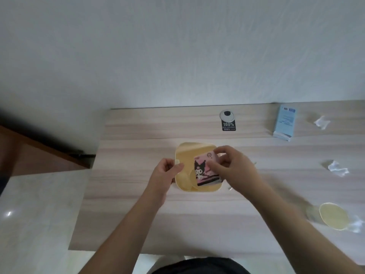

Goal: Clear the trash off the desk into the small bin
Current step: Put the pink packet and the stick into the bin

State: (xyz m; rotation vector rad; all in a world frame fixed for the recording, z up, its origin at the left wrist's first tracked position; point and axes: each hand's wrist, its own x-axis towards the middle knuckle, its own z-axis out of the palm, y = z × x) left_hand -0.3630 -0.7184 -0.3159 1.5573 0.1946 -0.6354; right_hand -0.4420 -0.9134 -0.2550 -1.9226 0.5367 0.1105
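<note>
A small cream-yellow bin (186,155) stands in the middle of the wooden desk (138,214). My left hand (166,171) grips the bin's left rim. A pink packet with a black cartoon figure (203,171) is over the bin's opening, with my right hand (231,167) shut on its right edge. Crumpled white wrappers lie on the desk at the far right (322,122) and at the mid right (335,168). A round yellow lid (333,215) lies near the right front, with clear plastic scrap (356,224) beside it.
A light blue box (284,122) lies at the back right of the desk. A round cable grommet with a black label (228,119) sits near the back edge. The wall stands right behind the desk, and tiled floor shows to the left.
</note>
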